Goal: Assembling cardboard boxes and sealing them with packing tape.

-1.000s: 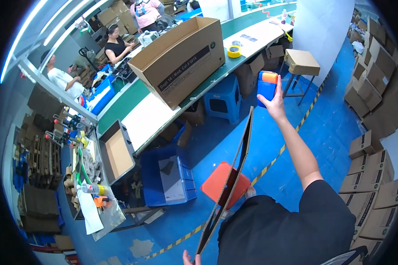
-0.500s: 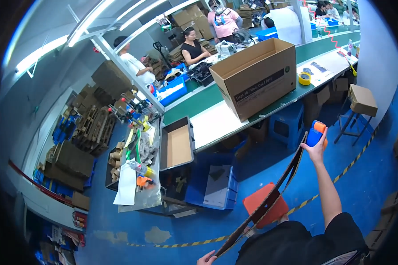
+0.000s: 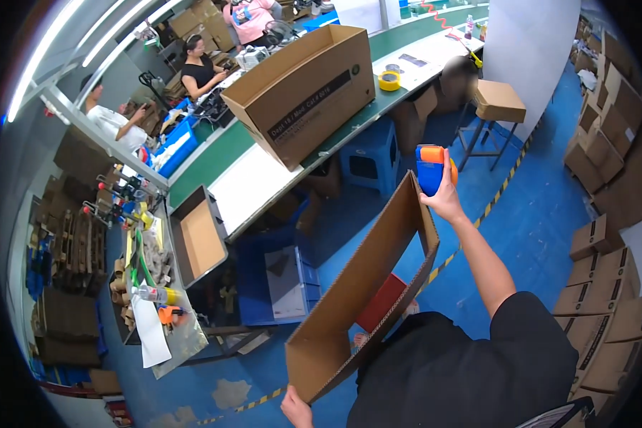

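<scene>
In front of my body a brown cardboard box [image 3: 364, 264] stands spread into a long frame, with the floor showing through it. My left hand [image 3: 296, 409] grips its near lower corner, thumb over the edge. At the far upper corner, my right hand [image 3: 444, 194] is closed round a blue and orange tape dispenser [image 3: 429, 170]; its fingers are also close to the cardboard edge, and I cannot tell whether they pinch it. Through the frame a red stool [image 3: 380, 303] is partly visible.
On the green-edged bench stands a large open carton [image 3: 303, 100], beside a yellow tape roll [image 3: 389, 80]. A dark tray [image 3: 202, 239] and cluttered side table [image 3: 185, 342] are left. Blue stool [image 3: 369, 157], blue bin [image 3: 308, 282] and stacked cartons [image 3: 599, 307] surround me. Several people work beyond.
The cardboard box was nearly flat and has opened into a wide frame. My view has turned right, so the bench and carton shift left. Both hands keep their holds.
</scene>
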`<action>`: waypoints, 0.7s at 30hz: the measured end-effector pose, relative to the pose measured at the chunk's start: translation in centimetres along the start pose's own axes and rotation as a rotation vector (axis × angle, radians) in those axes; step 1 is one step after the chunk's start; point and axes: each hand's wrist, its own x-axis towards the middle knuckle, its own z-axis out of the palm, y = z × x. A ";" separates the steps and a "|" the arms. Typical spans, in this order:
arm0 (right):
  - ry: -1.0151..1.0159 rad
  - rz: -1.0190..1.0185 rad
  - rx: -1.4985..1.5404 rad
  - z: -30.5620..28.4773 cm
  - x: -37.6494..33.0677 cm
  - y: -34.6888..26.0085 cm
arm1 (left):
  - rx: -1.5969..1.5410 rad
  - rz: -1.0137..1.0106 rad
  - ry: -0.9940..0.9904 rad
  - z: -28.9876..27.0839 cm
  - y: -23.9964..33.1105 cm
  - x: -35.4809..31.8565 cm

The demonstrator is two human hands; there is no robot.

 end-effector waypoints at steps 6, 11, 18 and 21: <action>-0.179 -0.077 -0.021 -5.5 -4.3 -0.1 | 0.016 0.012 -0.097 0.0 1.5 4.0; -0.188 -0.092 0.025 -5.1 -9.4 2.8 | 0.137 0.105 0.078 0.7 3.7 5.1; -0.081 -0.540 -0.157 -5.4 -11.8 5.7 | 0.278 0.162 -0.410 -2.8 3.8 6.2; -0.089 -0.659 -0.058 -4.5 -12.3 6.6 | 0.345 0.244 -0.550 -3.3 3.3 7.6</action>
